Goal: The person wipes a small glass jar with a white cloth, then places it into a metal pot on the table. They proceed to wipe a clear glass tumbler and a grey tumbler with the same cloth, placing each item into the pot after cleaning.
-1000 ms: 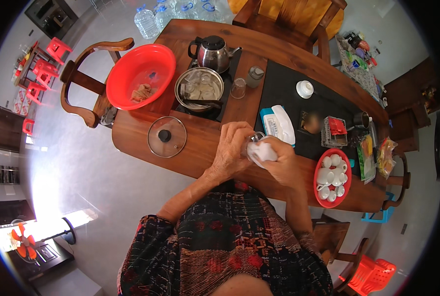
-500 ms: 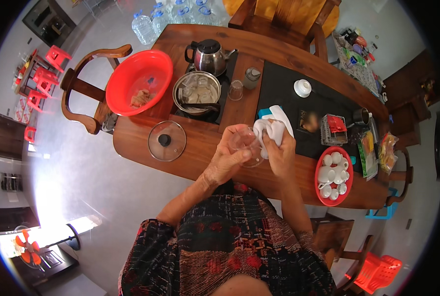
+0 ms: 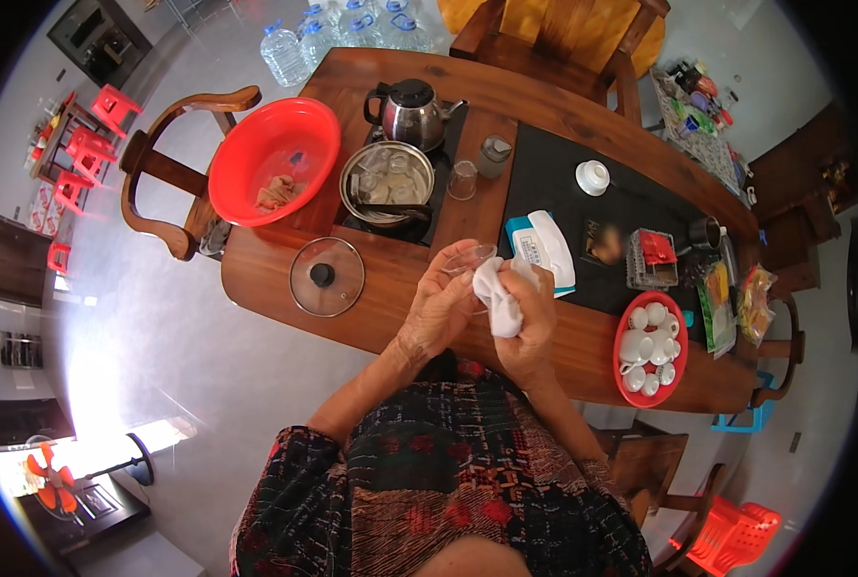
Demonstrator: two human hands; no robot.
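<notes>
Above the table's near edge, my left hand (image 3: 436,303) is closed around a clear glass vessel (image 3: 468,258), whose round rim tilts upward. My right hand (image 3: 529,322) grips a bunched white cloth (image 3: 497,298) and presses it against the glass's side. The lower part of the glass is hidden by fingers and cloth. Just beyond my right hand lies a white and teal tissue pack (image 3: 542,246). A glass lid with a black knob (image 3: 321,275) rests on the table to the left of my hands.
Beyond my hands stand a pot (image 3: 388,213) holding glassware, a steel kettle (image 3: 411,112), a drinking glass (image 3: 463,180) and a grey canister (image 3: 494,155). A red basin (image 3: 227,173) sits at the left. Rightward are a white lidded cup (image 3: 592,177) and a red tray (image 3: 624,385) of white teaware.
My right hand and the cloth have moved left and nearer to me, uncovering the tissue pack. The glass has been tilted and turned in my left hand.
</notes>
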